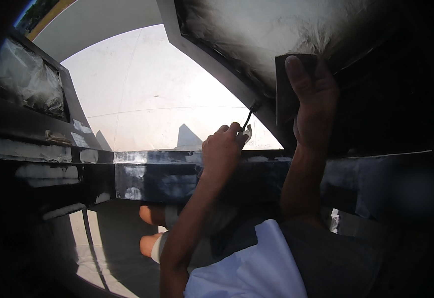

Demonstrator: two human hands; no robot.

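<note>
My left hand (222, 149) is closed around a thin black tool (247, 120). It slants up to a small dark tip that touches or nearly touches the lower edge of the grey frame (217, 79); the tip is too small to name. A pale curved piece (248, 134) shows beside my left fingers, partly hidden by them. My right hand (313, 99) grips a flat dark rectangular sheet (287, 94), thumb over its near face and the other fingers partly in shadow. The sheet stands upright against the plastic-covered opening (271, 30).
A dark beam with whitish patches (157, 181) crosses in front of me. To the left is another frame with crumpled clear plastic (28, 79). A large white curved surface (142, 89) lies beyond the beam. My bare knees (150, 231) show below it. Deep shadow covers the right side.
</note>
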